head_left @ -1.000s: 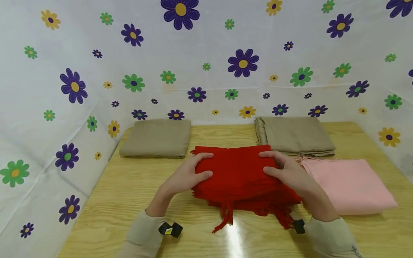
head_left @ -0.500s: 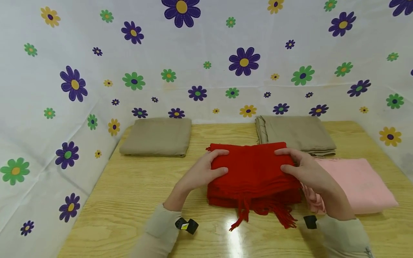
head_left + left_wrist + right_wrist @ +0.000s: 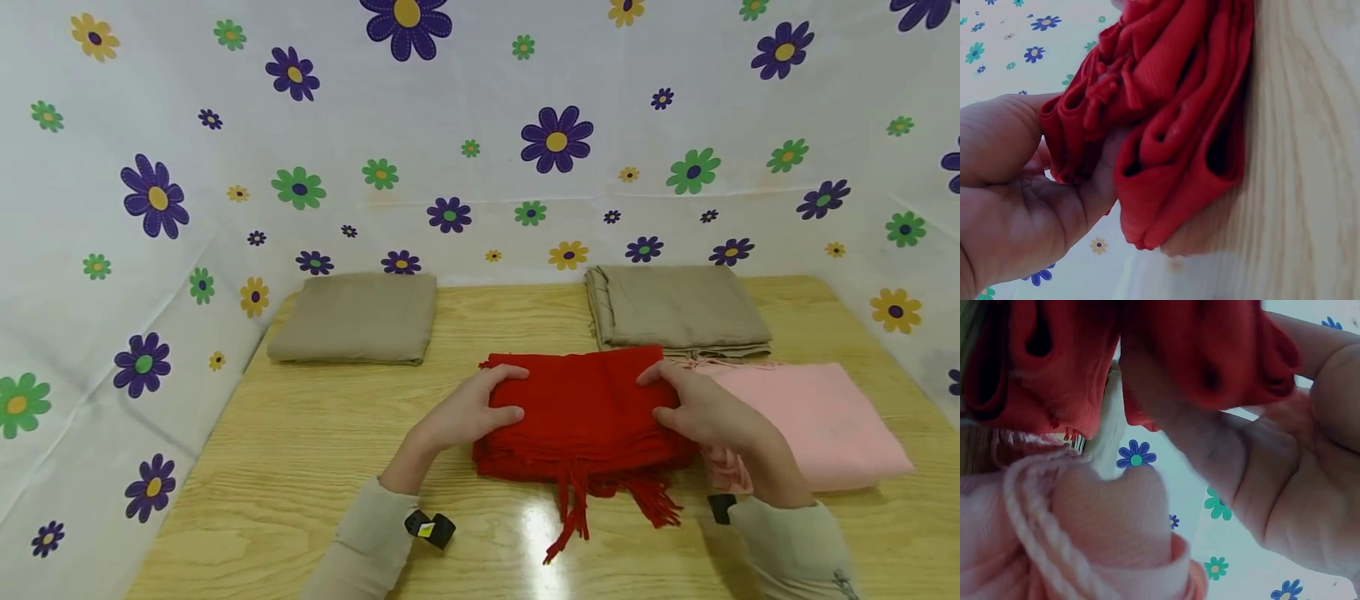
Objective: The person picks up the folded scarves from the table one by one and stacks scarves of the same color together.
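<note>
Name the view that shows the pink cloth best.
The head view: it shows most of the folded pink cloth, though the right hand partly hides it. The right wrist view has only a close-up part with twisted fringe; the left wrist view shows none of it.

A white backdrop (image 3: 337, 108) printed with purple, green and yellow flowers fills the upper part of the head view and runs down both sides; its flowers also show in both wrist views. The wood-grained desk (image 3: 322, 433) spreads across the middle and bottom, with a bright glare at lower centre. One folded beige cloth (image 3: 352, 318) lies left of centre near the far edge, another beige cloth (image 3: 682, 307) right of centre. A folded pink cloth (image 3: 817, 425) lies at right, its twisted fringe (image 3: 1035, 512) large in the right wrist view's lower left.
</note>
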A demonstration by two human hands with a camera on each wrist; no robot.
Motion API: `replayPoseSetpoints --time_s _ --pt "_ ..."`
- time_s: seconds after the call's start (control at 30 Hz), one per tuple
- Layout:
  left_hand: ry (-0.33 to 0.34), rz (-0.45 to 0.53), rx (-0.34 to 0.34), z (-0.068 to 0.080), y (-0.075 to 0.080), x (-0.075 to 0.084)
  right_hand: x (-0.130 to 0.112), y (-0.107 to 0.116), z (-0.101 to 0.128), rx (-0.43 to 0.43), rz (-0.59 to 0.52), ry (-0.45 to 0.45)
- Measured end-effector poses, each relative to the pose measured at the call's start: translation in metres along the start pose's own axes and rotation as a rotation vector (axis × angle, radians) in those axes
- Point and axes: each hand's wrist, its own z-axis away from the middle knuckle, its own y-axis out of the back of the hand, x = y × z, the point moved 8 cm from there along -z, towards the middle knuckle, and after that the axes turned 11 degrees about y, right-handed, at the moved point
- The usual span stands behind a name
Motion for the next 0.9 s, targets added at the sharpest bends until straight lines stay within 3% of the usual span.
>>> replayPoseSetpoints --time_s 0.17,0.47,0.57,0.9 --pt "0.002 0.042 -0.014 -0.002 0.001 -0.007 0.001 -0.009 0.0 -0.068 -0.008 -0.018" --pt "-0.06 0.184 -0.019 0.001 0.013 -0.002 -0.002 -0.007 0.001 -0.067 -0.013 -0.026" --pt "-0.016 0.111 -0.006 0.002 0.015 -0.007 -0.003 -0.01 -0.002 -0.075 0.002 -0.012" --pt "0.116 -0.123 -0.055 0.003 0.009 -0.032 0.003 -0.023 -0.006 -0.104 0.079 -0.015"
